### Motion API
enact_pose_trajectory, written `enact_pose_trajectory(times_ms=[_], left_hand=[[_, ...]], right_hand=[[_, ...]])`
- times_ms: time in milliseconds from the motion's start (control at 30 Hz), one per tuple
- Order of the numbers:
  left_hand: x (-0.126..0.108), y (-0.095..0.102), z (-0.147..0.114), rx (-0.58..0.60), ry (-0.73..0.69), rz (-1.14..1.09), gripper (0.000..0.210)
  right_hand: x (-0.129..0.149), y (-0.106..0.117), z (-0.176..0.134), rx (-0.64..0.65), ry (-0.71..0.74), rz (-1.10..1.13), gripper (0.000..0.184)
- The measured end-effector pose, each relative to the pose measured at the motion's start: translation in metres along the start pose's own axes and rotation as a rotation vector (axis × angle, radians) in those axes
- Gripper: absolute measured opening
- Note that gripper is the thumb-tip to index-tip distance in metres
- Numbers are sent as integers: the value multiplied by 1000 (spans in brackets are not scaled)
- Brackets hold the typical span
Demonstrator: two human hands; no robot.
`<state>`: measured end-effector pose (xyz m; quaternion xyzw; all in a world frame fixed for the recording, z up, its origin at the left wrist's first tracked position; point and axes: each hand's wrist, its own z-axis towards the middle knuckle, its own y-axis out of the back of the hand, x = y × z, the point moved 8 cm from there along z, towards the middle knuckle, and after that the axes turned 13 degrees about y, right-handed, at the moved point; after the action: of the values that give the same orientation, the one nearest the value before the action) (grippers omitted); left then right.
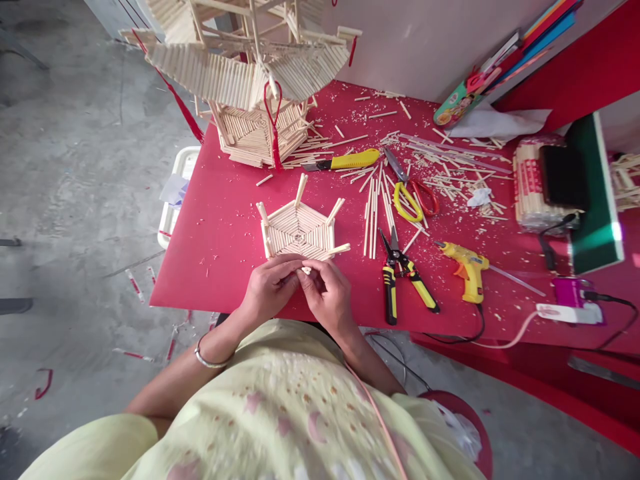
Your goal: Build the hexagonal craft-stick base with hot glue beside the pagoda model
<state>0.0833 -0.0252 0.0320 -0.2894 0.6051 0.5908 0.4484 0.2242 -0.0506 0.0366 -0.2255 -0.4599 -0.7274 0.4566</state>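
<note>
Close to the table's front edge, my left hand and my right hand meet with bent fingers. Pinched between them are short wooden sticks, only their pale ends showing. Just beyond my fingers lies a hexagonal stick base with concentric rows of sticks and short upright posts at its corners. My hands hide part of its near edge. Behind it, at the back left, stands a large stick pagoda model with sloped roofs and red tassels.
On the red table lie a yellow utility knife, scissors, pruning shears and a yellow glue gun. Loose sticks and chips are scattered around. A phone rests on bundled sticks at right.
</note>
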Motion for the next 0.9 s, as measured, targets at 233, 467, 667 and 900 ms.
enact_pose_trajectory(times_ms=[233,467,667,900], left_hand=[[0,0,0,3,3,5,23],[1,0,0,6,-1,-1,24],[1,0,-1,5,-3,-13,25],[0,0,0,-3,-9,-9,24]], right_hand=[[1,0,0,1,3,-1,16],[1,0,0,-6,5,16,17],[1,0,0,-10,10,9,16],[0,0,0,-7,4,12,17]])
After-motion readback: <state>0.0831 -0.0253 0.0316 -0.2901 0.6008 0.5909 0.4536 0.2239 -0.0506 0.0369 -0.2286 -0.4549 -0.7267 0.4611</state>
